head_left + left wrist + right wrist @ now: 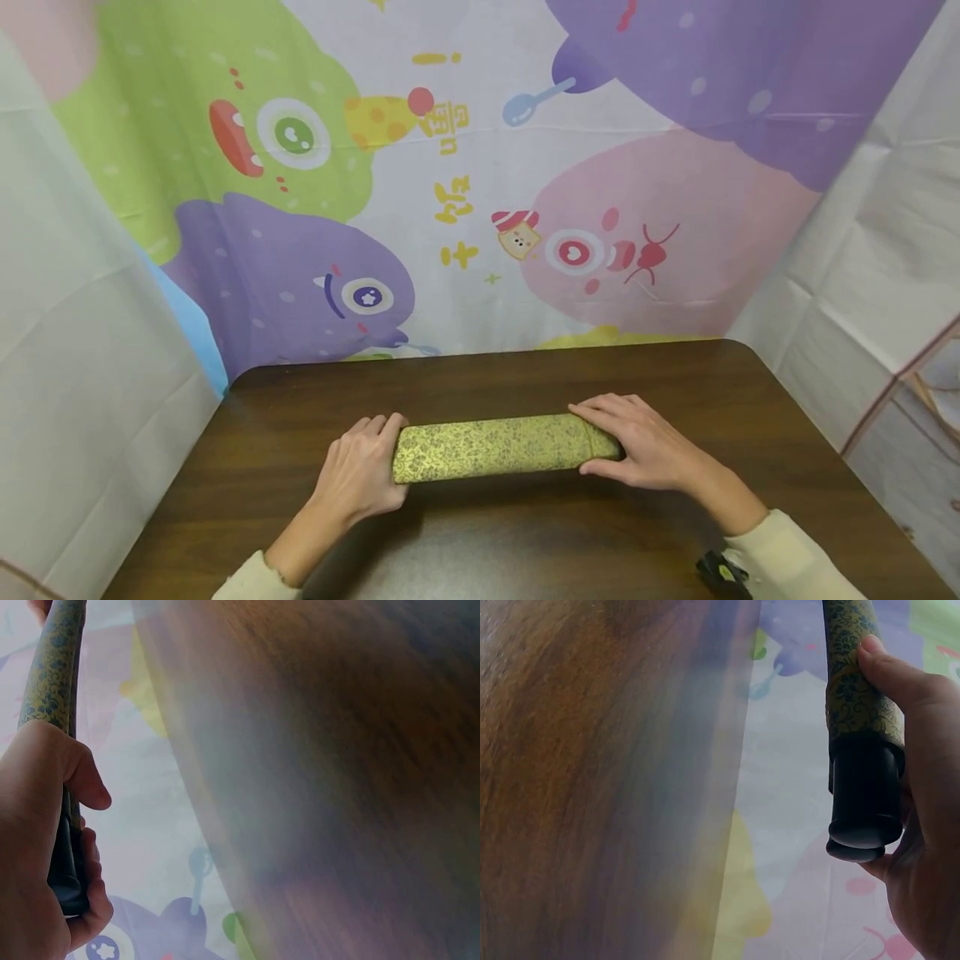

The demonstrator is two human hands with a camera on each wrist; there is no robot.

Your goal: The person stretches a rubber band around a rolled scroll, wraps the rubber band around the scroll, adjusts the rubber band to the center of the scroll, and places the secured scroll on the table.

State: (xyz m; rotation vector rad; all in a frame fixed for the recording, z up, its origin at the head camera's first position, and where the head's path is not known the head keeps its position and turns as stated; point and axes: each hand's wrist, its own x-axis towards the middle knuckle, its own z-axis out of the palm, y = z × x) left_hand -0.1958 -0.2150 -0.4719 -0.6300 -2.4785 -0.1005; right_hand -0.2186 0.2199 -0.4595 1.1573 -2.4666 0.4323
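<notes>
A rolled scroll (491, 447) in yellow-gold floral fabric lies crosswise between both hands, held over the table. My left hand (362, 468) grips its left end, the thumb on the near side and the fingers over the far side. On the other end, my right hand (647, 443) holds it between the thumb below and fingers above. In the right wrist view, black roller ends (866, 795) stick out from the patterned fabric, two of them side by side. The left wrist view has the left hand (34, 825) curled round the scroll's dark end.
Under the hands is a dark brown wooden table (510, 550) with rounded far corners. A cloth backdrop (472, 308) with cartoon monsters hangs behind it. Pale cloth panels (82, 333) stand at both sides. A small black device (722, 575) is by the right sleeve.
</notes>
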